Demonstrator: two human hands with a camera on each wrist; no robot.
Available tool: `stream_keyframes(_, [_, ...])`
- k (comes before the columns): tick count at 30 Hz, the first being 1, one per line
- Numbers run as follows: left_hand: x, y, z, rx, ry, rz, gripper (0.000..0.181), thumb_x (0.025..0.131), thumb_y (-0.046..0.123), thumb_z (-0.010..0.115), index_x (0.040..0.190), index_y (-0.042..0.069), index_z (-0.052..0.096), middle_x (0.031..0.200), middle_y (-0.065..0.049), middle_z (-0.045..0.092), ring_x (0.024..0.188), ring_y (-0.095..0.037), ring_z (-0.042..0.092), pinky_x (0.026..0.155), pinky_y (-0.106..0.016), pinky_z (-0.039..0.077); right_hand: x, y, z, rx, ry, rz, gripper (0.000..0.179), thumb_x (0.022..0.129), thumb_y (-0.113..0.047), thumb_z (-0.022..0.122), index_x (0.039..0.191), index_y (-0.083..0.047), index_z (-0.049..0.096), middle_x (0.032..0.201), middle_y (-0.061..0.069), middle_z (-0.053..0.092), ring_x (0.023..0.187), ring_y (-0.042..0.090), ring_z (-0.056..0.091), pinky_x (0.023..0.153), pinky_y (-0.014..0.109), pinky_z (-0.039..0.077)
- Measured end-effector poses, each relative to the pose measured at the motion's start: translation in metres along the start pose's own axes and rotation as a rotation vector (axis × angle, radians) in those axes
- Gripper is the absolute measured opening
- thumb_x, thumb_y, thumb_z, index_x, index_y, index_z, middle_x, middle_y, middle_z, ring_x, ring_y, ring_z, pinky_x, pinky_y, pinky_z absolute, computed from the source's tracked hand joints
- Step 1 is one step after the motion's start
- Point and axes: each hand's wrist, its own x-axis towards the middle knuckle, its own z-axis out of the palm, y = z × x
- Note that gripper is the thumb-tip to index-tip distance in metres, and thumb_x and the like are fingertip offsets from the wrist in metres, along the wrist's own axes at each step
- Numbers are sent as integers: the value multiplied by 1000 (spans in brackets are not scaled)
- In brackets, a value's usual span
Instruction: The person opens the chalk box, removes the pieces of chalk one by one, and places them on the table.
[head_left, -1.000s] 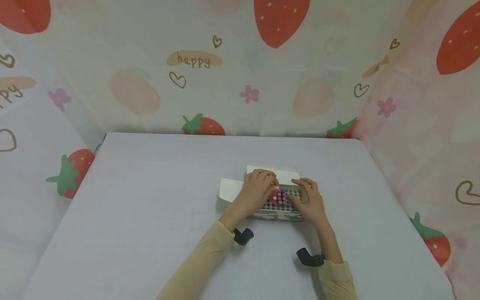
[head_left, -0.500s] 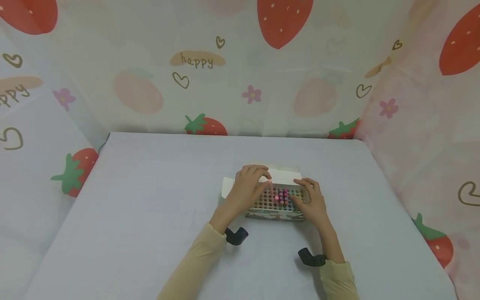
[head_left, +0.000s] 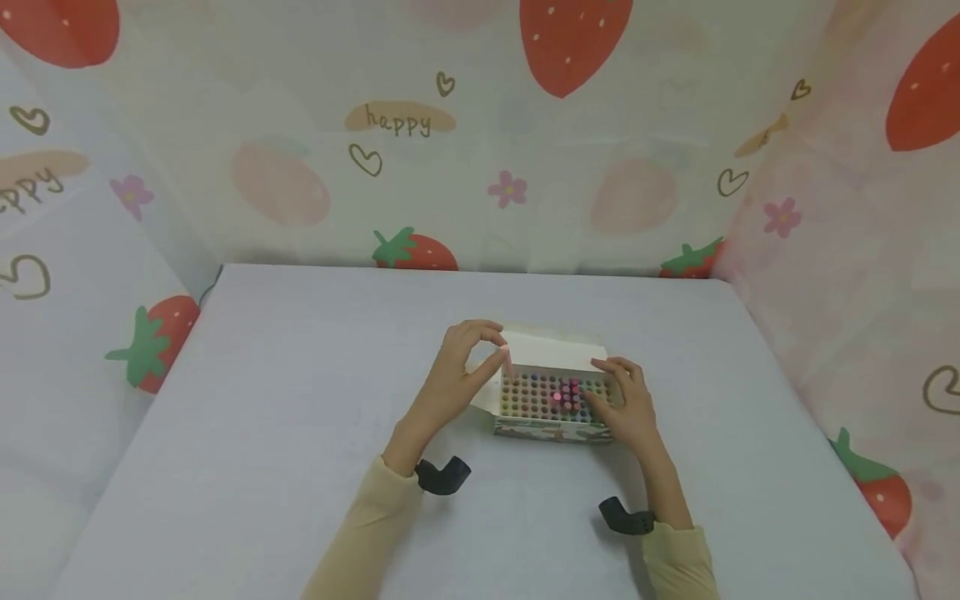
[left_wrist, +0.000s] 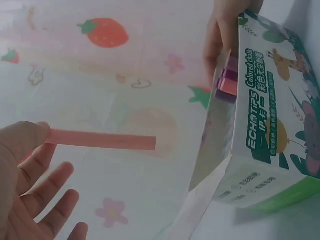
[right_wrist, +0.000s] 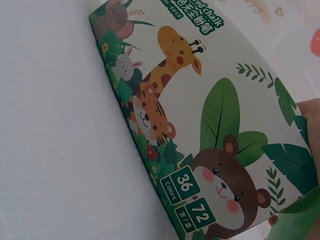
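Observation:
My left hand (head_left: 447, 375) pinches a pink chalk stick (left_wrist: 102, 139) between thumb and index finger, beside the box's left end. In the left wrist view the stick points toward the chalk box (left_wrist: 270, 115), apart from it, and the other fingers are spread. The box stands open on the table, packed with rows of colored chalk ends. Several pink and purple sticks (head_left: 566, 396) poke up higher than the rest, right of the middle. My right hand (head_left: 628, 404) grips the box's right end, thumb by the raised sticks and fingers at the back corner.
The box's white lid (head_left: 555, 350) is folded back behind it, and a side flap (head_left: 487, 396) sticks out at its left. Around it spreads the white table (head_left: 300, 375). Strawberry-print curtains (head_left: 277, 187) hang behind and at both sides.
My left hand has drawn away from the middle of the box to its left, carrying the pink chalk stick. The right hand has stayed at the box's right end.

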Motion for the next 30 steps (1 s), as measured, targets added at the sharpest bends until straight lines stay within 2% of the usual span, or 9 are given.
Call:
stream_keyframes(7, [-15, -4, -20, -52, 58, -67, 10, 91, 25, 59, 95, 16, 60, 118, -2, 57, 118, -18, 43, 98, -46, 33, 2, 1, -1, -2, -3, -15, 47, 84, -19, 68, 128, -13, 51, 136, 15, 34, 124, 41, 35, 95, 63, 26])
stream_keyframes(16, [-38, -16, -44, -23, 73, -187, 11, 90, 25, 60, 95, 15, 59, 117, -3, 59, 116, -17, 47, 94, -42, 37, 0, 1, 0, 10, 3, -17, 47, 83, -17, 68, 127, -13, 52, 135, 16, 34, 124, 40, 35, 95, 63, 25])
stream_keyframes(20, [-48, -22, -52, -20, 79, -232, 12, 91, 25, 60, 94, 14, 60, 118, -6, 58, 116, -21, 47, 93, -44, 38, 0, 0, 0, 16, 4, -22, 47, 83, -18, 68, 127, -13, 53, 135, 16, 35, 124, 40, 35, 95, 63, 25])
stream_keyframes(24, [-53, -28, -59, 1, 49, -270, 13, 91, 26, 59, 94, 13, 60, 118, -6, 58, 116, -22, 48, 92, -45, 39, 1, -1, -1, 15, 1, -11, 46, 83, -18, 68, 127, -14, 52, 136, 16, 34, 125, 40, 35, 95, 64, 24])
stream_keyframes(30, [-61, -38, -70, 68, -63, -359, 17, 91, 28, 59, 92, 12, 61, 122, -10, 56, 117, -26, 47, 87, -45, 40, 1, -1, 0, 19, -7, 6, 48, 83, -17, 68, 127, -13, 52, 136, 16, 34, 126, 41, 34, 95, 64, 24])
